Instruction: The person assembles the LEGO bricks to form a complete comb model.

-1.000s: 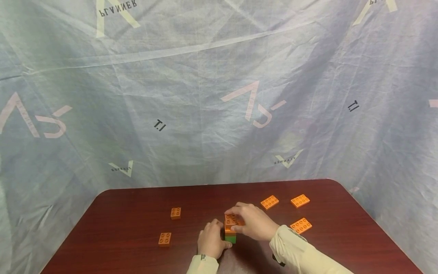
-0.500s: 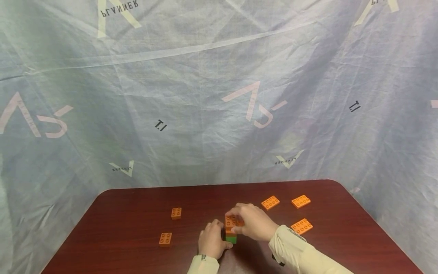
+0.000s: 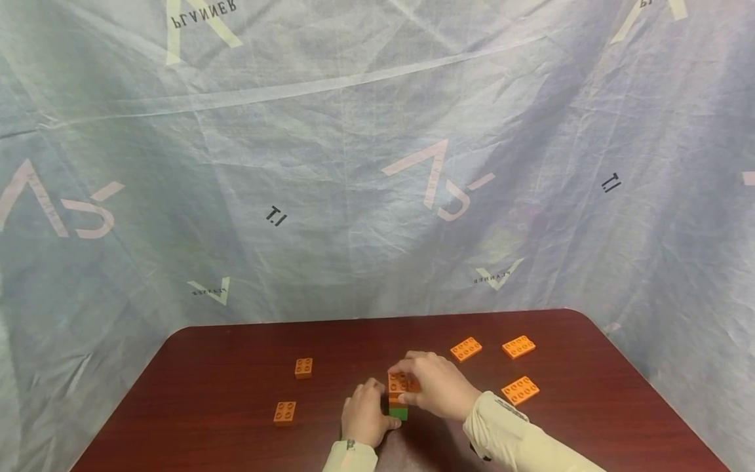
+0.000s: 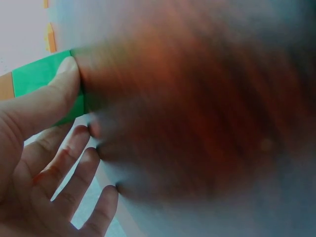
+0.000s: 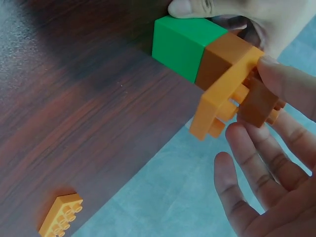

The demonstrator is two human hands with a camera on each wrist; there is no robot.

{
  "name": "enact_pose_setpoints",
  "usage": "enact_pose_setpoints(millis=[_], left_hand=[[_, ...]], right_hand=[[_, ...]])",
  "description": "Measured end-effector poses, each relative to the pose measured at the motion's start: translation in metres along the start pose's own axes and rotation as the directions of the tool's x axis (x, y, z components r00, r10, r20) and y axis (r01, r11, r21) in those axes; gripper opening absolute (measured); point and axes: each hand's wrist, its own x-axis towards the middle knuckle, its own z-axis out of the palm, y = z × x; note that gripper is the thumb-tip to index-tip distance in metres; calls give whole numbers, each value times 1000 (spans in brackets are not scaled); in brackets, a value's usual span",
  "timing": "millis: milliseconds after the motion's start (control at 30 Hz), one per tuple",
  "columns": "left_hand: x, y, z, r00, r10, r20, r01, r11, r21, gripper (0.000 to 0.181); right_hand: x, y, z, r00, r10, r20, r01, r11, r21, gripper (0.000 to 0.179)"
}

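Observation:
A small stack of toy building bricks stands at the front middle of the table, in the head view. Its lowest brick is green (image 5: 182, 49); above come a brown-orange brick (image 5: 217, 57), a wider light-orange plate (image 5: 210, 106) and a darker orange top brick (image 5: 257, 103). My left hand (image 3: 362, 414) grips the green brick, its thumb against one side and the other fingers reaching round behind. From the right, my right hand (image 3: 439, 385) pinches the top brick between thumb and fingers. The plate's studs stick out beside that brick in the right wrist view.
Two small orange bricks, a farther one (image 3: 303, 368) and a nearer one (image 3: 285, 413), lie on the left of the dark red table (image 3: 194, 393). On the right lie three light-orange plates (image 3: 466, 349) (image 3: 518, 347) (image 3: 520, 390). A printed grey curtain (image 3: 330, 249) hangs behind.
The right hand and the top brick have sunk very slightly onto the stack. The left hand keeps its grip in place, and the loose bricks lie as before.

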Motion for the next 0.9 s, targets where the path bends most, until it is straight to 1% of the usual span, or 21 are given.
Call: enact_pose_setpoints(millis=[133,267,400,667,900], left_hand=[[0,0,0,1000,5,2,-5,1000,-4,46],[1,0,-1,1000,-1,17,1,1000,-5,46],[1,0,0,1000,-8,25,8,1000,-5,46],[1,-1,-1,1000,-7,29,7,1000,-8,45],[1,0,1,1000,-4,24,4,1000,-8,47]], right_hand=[[2,-2,-4,1000,13,15,-13,1000,17,35],[5,-4,-7,999,32,39,-33,999,29,34],[7,-5,-8,997,52,57,-54,998,24,35],[8,-10,-5,999,49,17,-49,998,-28,34],[5,-5,-2,999,51,-5,-51,997,-51,36]])
